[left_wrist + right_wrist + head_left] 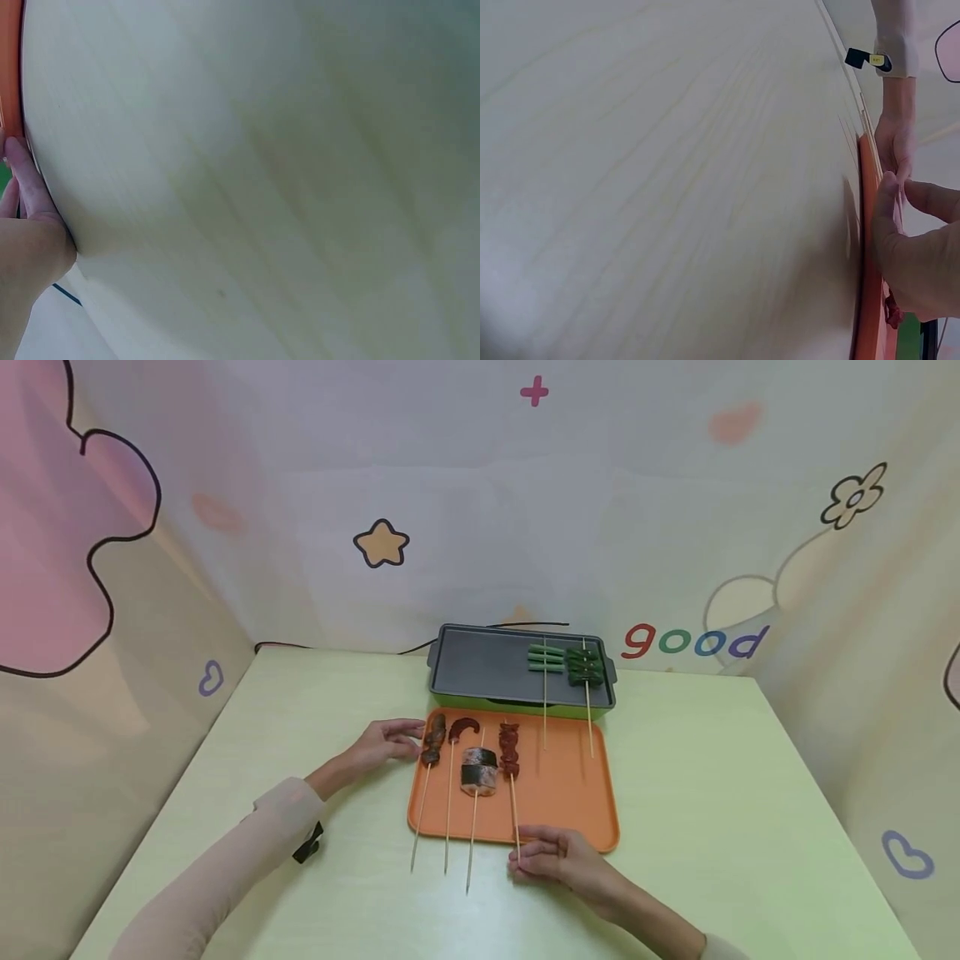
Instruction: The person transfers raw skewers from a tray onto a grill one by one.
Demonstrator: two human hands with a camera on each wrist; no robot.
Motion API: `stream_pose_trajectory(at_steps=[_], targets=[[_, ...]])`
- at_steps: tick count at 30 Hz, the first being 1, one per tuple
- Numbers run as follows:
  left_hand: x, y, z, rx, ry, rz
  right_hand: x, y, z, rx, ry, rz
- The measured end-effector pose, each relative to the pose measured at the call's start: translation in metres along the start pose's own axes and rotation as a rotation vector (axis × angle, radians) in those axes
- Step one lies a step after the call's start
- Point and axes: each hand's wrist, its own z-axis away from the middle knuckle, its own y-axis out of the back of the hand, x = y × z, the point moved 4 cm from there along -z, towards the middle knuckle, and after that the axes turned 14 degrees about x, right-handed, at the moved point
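Note:
My right hand (562, 860) pinches the lower stick of a skewer of red meat pieces (509, 749) at the front edge of an orange tray (562, 802). In the right wrist view, thumb and finger meet on the thin stick. At the tray's left rim, my left hand (378, 745) touches the edge with fairly straight fingers. Left of the meat skewer lie a skewer with a black-and-white banded piece (479, 772), one with a curled dark red tentacle (465, 725) and one with brown chunks (433, 739). Their sticks overhang the tray's front edge.
Behind the tray stands a green grill with a grey plate (480, 664). On its right side lie a green bean skewer (546, 658) and a dark green leafy skewer (585, 667), sticks reaching over the tray. A patterned curtain (465, 527) backs the pale table (697, 777).

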Motion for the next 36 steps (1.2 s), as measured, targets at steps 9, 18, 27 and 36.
stream_pose_trajectory(at_steps=[9, 18, 27, 36], targets=[[-0.002, 0.002, -0.002, 0.002, 0.001, -0.015, -0.001, 0.004, -0.003, 0.010, 0.035, 0.037], [-0.001, 0.002, 0.000, 0.002, 0.003, -0.003, 0.001, 0.010, 0.000, 0.008, 0.054, 0.027], [-0.001, 0.001, 0.000, 0.001, -0.005, -0.004, 0.006, 0.017, 0.005, 0.008, 0.054, 0.041], [0.000, 0.001, 0.001, 0.004, -0.001, 0.000, 0.002, 0.017, 0.007, -0.026, 0.101, 0.067]])
